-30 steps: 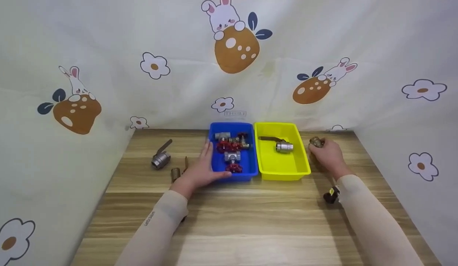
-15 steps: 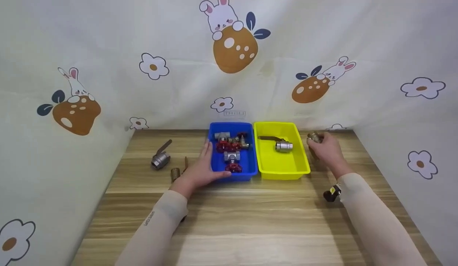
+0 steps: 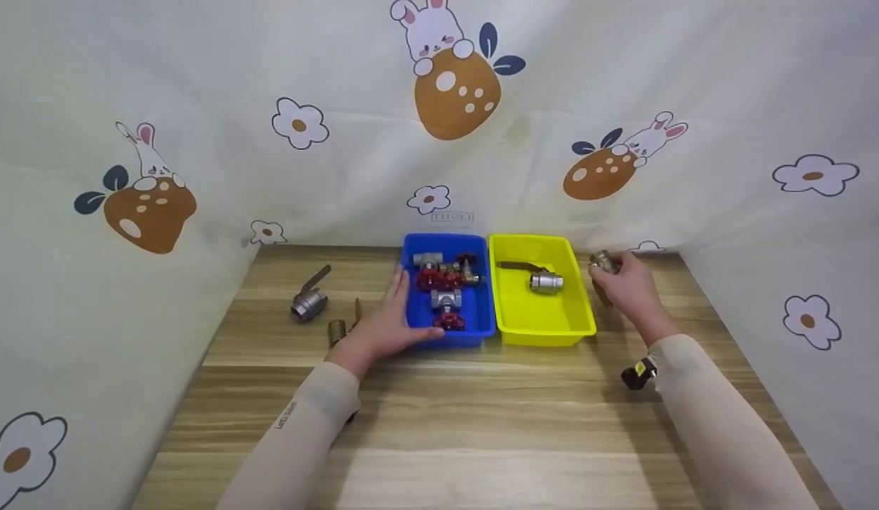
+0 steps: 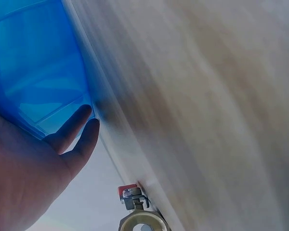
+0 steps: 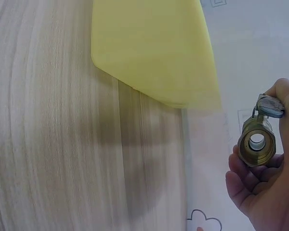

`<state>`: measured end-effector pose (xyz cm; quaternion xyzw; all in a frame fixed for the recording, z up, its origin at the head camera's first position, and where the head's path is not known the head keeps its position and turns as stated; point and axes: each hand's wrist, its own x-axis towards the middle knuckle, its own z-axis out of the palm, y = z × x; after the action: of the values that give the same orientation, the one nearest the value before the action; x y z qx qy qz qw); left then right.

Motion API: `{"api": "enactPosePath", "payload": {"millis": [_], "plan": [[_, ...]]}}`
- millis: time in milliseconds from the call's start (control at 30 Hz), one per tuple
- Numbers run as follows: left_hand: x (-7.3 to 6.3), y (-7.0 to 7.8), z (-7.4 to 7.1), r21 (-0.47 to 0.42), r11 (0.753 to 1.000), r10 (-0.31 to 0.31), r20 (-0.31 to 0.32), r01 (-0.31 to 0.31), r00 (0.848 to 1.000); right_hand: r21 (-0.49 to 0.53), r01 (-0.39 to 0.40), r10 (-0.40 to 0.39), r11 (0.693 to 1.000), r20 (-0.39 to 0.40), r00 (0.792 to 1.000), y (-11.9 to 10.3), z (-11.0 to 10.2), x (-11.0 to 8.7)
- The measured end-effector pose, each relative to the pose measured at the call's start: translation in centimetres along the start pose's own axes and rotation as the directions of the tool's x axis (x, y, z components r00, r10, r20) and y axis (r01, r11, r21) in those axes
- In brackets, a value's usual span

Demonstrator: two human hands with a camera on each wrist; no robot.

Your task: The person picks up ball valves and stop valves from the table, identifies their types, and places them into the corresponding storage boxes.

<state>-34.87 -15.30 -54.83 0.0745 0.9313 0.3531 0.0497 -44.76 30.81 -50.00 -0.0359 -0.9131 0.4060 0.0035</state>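
My right hand [image 3: 630, 287] grips a brass ball valve [image 3: 602, 263] just beyond the yellow bin's right side. In the right wrist view the ball valve's threaded bore [image 5: 256, 143] faces the camera, with fingers curled beneath it. My left hand [image 3: 382, 326] lies with spread fingers along the left wall of the blue bin [image 3: 415, 341], its thumb across the near rim. Inside that bin are several valves with red handwheels [image 3: 450, 322]. A silver ball valve [image 3: 546, 283] with a dark lever lies in the yellow bin [image 3: 545, 338].
Left of the bins, a grey metal ball valve [image 3: 309, 304] with a raised lever lies on the wooden table [image 3: 496, 425]. Nearer the left wrist sits a brass ball valve [image 3: 336, 331], partly hidden by the hand. A patterned cloth [image 3: 340, 177] rises behind the table.
My right hand has raised the brass ball valve slightly and turned it a little. The left hand keeps its place against the blue bin.
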Motion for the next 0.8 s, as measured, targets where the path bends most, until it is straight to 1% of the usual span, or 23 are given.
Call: {"api": "enactPosePath", "payload": {"millis": [267, 467, 567, 800], "plan": [[0.0, 0.0, 0.0, 0.003, 1.0, 0.004, -0.001, -0.004, 1.0, 0.016, 0.011, -0.011, 1.0, 0.006, 1.0, -1.3, 0.3, -0.7], [0.0, 0.1, 0.1, 0.005, 1.0, 0.004, 0.004, -0.004, 1.0, 0.017, 0.044, -0.044, 0.999, 0.006, 0.999, -2.3, 0.8, -1.0], [0.1, 0.1, 0.1, 0.016, 1.0, 0.0, 0.001, 0.0, 1.0, 0.02, 0.048, -0.048, 0.999, 0.024, 0.999, -2.9, 1.0, -1.0], [-0.1, 0.2, 0.1, -0.008, 1.0, -0.015, 0.003, 0.015, 1.0, 0.048, 0.045, -0.049, 0.998, 0.073, 0.996, -4.0, 1.5, -1.1]]}}
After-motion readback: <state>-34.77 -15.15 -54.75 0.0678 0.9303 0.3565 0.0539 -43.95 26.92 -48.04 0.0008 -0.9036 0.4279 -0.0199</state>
